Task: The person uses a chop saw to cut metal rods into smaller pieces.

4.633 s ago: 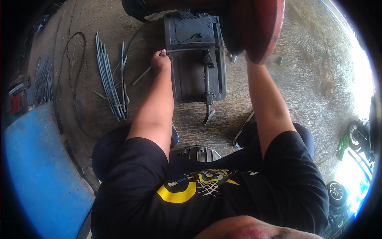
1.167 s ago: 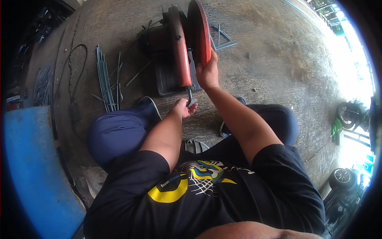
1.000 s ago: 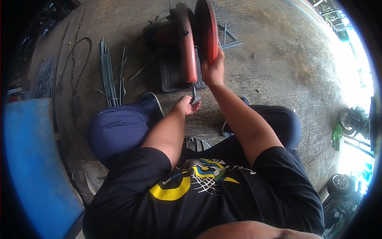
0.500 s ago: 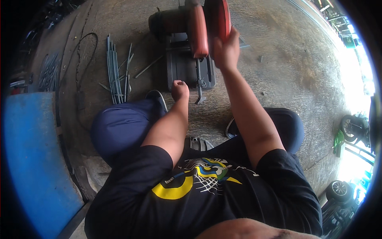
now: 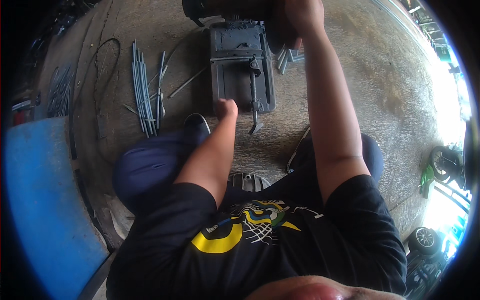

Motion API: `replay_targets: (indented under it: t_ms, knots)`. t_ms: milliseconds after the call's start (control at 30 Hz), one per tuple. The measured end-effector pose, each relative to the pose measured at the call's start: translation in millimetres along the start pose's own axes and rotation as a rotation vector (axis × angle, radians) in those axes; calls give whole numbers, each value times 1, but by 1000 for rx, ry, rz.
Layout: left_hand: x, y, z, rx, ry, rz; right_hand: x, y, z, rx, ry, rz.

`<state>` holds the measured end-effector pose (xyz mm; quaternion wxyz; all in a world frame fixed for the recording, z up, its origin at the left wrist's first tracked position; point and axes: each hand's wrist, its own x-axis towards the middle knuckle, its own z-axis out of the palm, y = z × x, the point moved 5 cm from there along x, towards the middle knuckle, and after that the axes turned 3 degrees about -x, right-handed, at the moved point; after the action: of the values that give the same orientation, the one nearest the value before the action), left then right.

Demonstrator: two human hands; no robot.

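A chop saw (image 5: 232,82) stands on the ground before me, its flat dark grey base in full view. Along the right of the base runs a clamp screw with a crank handle (image 5: 256,122). My left hand (image 5: 227,108) is closed at the near left edge of the base; what it holds, if anything, is hidden. At the top of the picture my right hand (image 5: 304,17) is up against the saw's dark head (image 5: 250,9), fingers bent around its right side. The upper edge cuts off much of the head, and the fingertips are hidden.
Left of the saw lie several thin metal rods (image 5: 142,90) and a black cable (image 5: 119,50). Short cut pieces (image 5: 286,57) lie right of the base. A blue panel (image 5: 47,200) is at my left. A motorcycle wheel (image 5: 442,161) shows far right.
My right hand has moved away from me, up the picture. The saw's red guard has swung back, mostly out of view, baring more of the base. My left hand has barely moved.
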<state>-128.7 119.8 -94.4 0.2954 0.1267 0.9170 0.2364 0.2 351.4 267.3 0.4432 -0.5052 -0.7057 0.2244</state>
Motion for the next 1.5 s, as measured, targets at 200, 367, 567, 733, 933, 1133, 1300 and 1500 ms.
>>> replay_targets:
  t_ms: [200,367,567,733,933,1133,1300,1500]
  knots:
    - [-66,-51,63,-449,-479,-405,1,-15,6,8,-27,-14]
    - [-122,-34,74,-961,-548,-1084,-6,5,0,18,-44,-33]
    - [-104,-32,97,-1409,-349,-1087,-6,3,0,16,-30,8]
    - [-104,-27,89,-1408,-319,-1049,-6,7,-1,46,-18,-29]
    - [-116,-21,63,-900,-453,-807,-4,10,1,25,-26,-22]
    - [-58,90,-10,-93,253,203,-6,15,-1,33,11,-6]
    - [-4,179,4,408,-8,884,-13,1,-6,93,-9,-16]
    - [25,188,14,697,-126,1116,-10,7,-3,35,19,-3]
